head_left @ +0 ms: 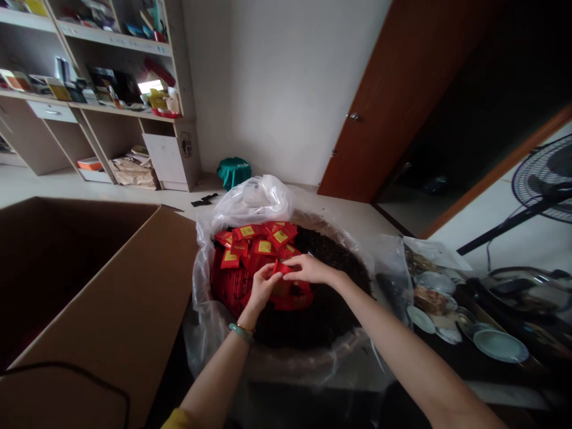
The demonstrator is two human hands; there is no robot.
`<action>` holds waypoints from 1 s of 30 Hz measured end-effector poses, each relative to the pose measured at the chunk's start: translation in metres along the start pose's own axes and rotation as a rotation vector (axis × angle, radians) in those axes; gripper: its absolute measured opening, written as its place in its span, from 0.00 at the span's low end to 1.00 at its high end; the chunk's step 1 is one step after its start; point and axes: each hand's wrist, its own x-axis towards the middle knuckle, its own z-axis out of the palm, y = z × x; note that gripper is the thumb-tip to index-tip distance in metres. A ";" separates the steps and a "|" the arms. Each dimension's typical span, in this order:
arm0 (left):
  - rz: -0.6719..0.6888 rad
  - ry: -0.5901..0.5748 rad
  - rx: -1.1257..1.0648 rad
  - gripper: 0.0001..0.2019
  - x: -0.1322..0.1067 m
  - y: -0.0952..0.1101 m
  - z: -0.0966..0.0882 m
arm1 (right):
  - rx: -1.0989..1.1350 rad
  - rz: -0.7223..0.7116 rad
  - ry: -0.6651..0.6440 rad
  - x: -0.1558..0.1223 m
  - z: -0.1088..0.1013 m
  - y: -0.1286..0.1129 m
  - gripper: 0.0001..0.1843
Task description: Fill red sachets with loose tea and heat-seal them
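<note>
I pinch a small red packet [282, 268] between the thumb and fingers of my left hand [263, 285] and those of my right hand [308, 269], both drawn nearly closed on it; my fingers cover most of it, so I cannot tell whether its end is open or sealed. It sits over the middle of a wide round container, whose wall is mostly hidden by the clear plastic liner [202, 250] draped around it. From my fingers, a heap of red sachets [264, 246] with yellow labels lies toward 10 and 11 o'clock, the print too blurred to read, and my left hand hides part of it. Dark loose leaf-like bits [339, 256] spread from 2 round to 6 o'clock, sinking into shadow nearest me, and my right forearm crosses over some. A green bangle [241, 333] circles my left wrist; the yellow sleeve [176, 419] beyond is cut off by the lower edge. At 9 o'clock a cardboard box [138, 286] gapes, its inside too dark to make out. Toward 4 o'clock lies a pale dish [500, 345], and at 2 o'clock a black fan [547, 179] runs out of view.
</note>
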 end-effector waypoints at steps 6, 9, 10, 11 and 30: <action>0.008 0.075 0.019 0.18 0.002 -0.001 -0.002 | -0.139 0.020 -0.127 0.006 0.012 0.003 0.16; -0.009 0.097 -0.045 0.16 0.002 0.001 -0.002 | -0.166 -0.001 -0.078 0.008 0.020 0.010 0.14; -0.026 0.100 -0.084 0.17 0.002 0.002 -0.002 | -0.167 -0.006 -0.038 0.009 0.022 0.012 0.13; -0.047 0.102 -0.121 0.18 0.002 0.002 -0.002 | -0.165 -0.009 0.009 0.009 0.022 0.015 0.12; -0.028 0.124 -0.211 0.14 0.002 -0.009 -0.003 | 0.275 0.149 0.562 -0.002 0.046 0.025 0.11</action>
